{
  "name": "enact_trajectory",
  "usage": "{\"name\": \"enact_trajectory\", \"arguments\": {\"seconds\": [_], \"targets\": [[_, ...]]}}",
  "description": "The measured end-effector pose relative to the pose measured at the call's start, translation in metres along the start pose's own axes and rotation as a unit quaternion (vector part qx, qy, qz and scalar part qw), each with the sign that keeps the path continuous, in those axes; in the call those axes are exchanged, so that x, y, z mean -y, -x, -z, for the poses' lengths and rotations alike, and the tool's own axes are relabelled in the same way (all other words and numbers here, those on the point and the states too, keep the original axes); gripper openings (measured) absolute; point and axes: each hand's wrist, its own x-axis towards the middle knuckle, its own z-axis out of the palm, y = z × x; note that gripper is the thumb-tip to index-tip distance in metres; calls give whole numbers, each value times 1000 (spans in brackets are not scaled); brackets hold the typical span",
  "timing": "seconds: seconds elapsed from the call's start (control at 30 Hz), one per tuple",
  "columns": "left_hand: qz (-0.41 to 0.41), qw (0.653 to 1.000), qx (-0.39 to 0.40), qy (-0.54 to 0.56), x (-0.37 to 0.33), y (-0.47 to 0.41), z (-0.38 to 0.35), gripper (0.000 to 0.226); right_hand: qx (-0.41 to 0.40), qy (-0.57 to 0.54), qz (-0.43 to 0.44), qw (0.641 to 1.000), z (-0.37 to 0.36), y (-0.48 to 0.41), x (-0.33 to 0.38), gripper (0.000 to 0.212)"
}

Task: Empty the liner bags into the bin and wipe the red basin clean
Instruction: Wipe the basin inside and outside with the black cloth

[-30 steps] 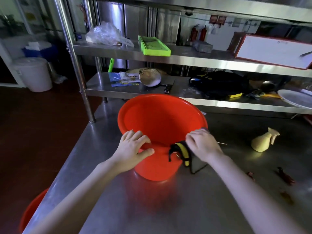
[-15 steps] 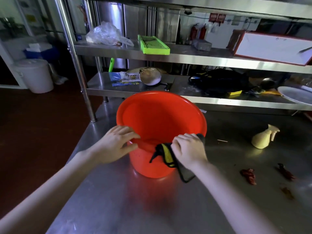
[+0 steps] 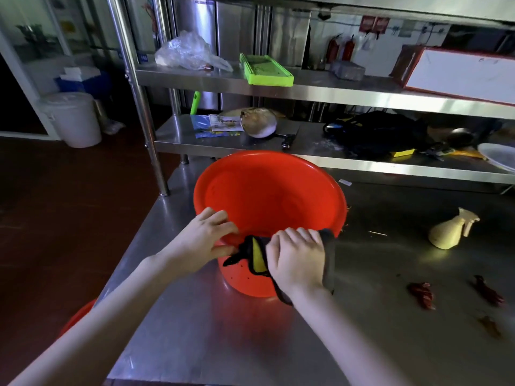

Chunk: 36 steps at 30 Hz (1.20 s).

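Observation:
The red basin (image 3: 267,196) stands upright on the steel table (image 3: 250,344), empty inside as far as I can see. My left hand (image 3: 203,240) grips its near rim on the left side. My right hand (image 3: 296,260) presses a dark cloth with a yellow patch (image 3: 257,253) over the near rim; the cloth hangs down the basin's outer wall and under my wrist. A clear plastic bag (image 3: 186,51) lies on the top shelf. A white bin (image 3: 73,118) stands on the floor at far left.
A cream spray bottle (image 3: 450,231) lies on the table at right, with dried red chillies (image 3: 423,295) near it. Another red rim (image 3: 76,316) shows below the table's left edge. Shelves behind hold a green tray (image 3: 264,69), a black bag (image 3: 373,132) and a plate (image 3: 498,160).
My right hand has slid the cloth leftward along the near rim, toward my left hand. My left hand shifted along the rim and the basin sits slightly further from me.

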Motion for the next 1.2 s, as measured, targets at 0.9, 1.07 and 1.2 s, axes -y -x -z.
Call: {"name": "enact_trajectory", "arguments": {"seconds": [0.9, 1.07, 1.2], "targets": [[23, 996, 48, -76, 20, 18, 26, 49, 82, -39, 112, 990, 10, -35, -72, 42], [19, 998, -54, -23, -13, 10, 3, 27, 102, -37, 42, 993, 8, -45, -106, 39], [28, 997, -76, 0, -26, 5, -6, 22, 5, -3, -16, 1000, 0, -18, -40, 38]]}}
